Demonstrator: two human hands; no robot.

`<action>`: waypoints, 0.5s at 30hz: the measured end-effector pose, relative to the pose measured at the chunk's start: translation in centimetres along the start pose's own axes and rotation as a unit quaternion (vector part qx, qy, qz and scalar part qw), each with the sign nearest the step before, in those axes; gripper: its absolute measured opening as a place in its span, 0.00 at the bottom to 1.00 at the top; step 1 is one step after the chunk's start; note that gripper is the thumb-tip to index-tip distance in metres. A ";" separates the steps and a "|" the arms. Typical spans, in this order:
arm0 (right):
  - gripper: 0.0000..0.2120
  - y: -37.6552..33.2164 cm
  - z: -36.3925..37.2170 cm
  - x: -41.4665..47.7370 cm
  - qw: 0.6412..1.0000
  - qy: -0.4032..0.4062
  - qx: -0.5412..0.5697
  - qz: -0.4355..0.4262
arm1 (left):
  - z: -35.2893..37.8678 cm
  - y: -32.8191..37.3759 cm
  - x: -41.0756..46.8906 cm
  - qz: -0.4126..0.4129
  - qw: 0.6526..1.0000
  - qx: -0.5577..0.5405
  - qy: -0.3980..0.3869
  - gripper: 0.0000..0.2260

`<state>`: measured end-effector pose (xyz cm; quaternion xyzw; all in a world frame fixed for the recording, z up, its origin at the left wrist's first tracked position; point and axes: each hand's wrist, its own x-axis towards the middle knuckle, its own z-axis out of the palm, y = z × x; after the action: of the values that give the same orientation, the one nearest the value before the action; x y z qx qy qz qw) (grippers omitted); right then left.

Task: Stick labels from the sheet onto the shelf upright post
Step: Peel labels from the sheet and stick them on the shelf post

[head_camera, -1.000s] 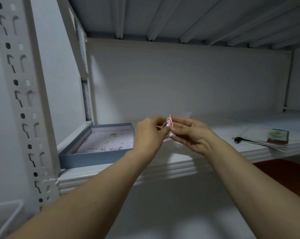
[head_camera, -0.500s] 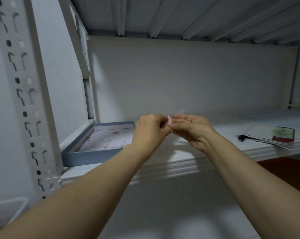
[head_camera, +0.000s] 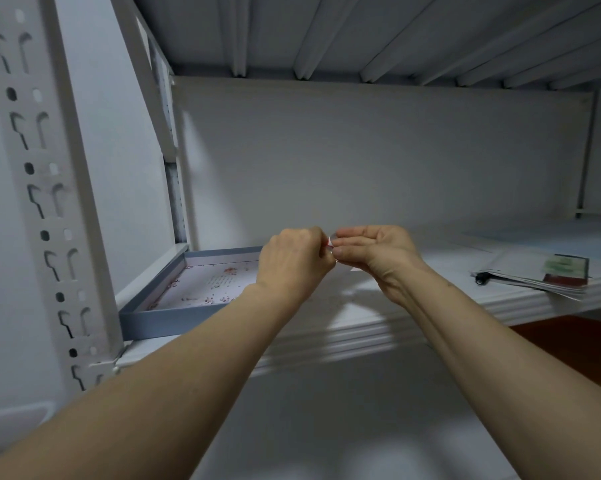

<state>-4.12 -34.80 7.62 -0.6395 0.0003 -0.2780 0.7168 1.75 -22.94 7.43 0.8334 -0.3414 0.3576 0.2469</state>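
My left hand (head_camera: 294, 259) and my right hand (head_camera: 375, 254) meet in front of the shelf, fingertips together. Between them both hands pinch a small red-and-white label sheet (head_camera: 330, 241), mostly hidden by the fingers. The white slotted upright post (head_camera: 46, 202) rises at the far left, well apart from both hands. I see no label on its visible face.
A shallow grey-blue box lid (head_camera: 146, 317) with a printed sheet inside lies on the white shelf (head_camera: 361, 327) at the left. A stack of papers with a black clip (head_camera: 541, 275) lies at the right. Another shelf deck is overhead.
The label sheet stood up between the fingers a second ago; now it is nearly hidden as both hands have closed together and risen slightly in view.
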 end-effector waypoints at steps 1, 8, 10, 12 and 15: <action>0.13 0.0 0.0 0.0 1.000 0.001 -0.001 -0.001 | 0.0 0.0 0.1 0.000 1.000 -0.001 0.003 0.10; 0.16 0.1 0.2 -0.2 0.999 0.026 0.038 0.006 | -0.3 0.2 -0.2 -0.075 0.987 -0.144 0.023 0.08; 0.15 0.2 0.2 -0.2 0.999 0.035 0.023 0.012 | -0.3 0.3 -0.2 -0.108 0.976 -0.188 0.031 0.06; 0.10 0.4 0.2 -0.1 0.999 0.044 -0.009 0.012 | -0.2 0.4 -0.2 -0.129 0.965 -0.225 0.028 0.05; 0.03 0.6 0.0 -0.1 0.997 0.064 -0.028 0.017 | 0.1 0.5 -0.2 -0.177 0.941 -0.289 0.002 0.03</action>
<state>-3.97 -34.75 7.05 -0.6403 0.0646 -0.3062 0.7015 1.30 -23.27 7.34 0.7723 -0.2766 0.1952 0.5375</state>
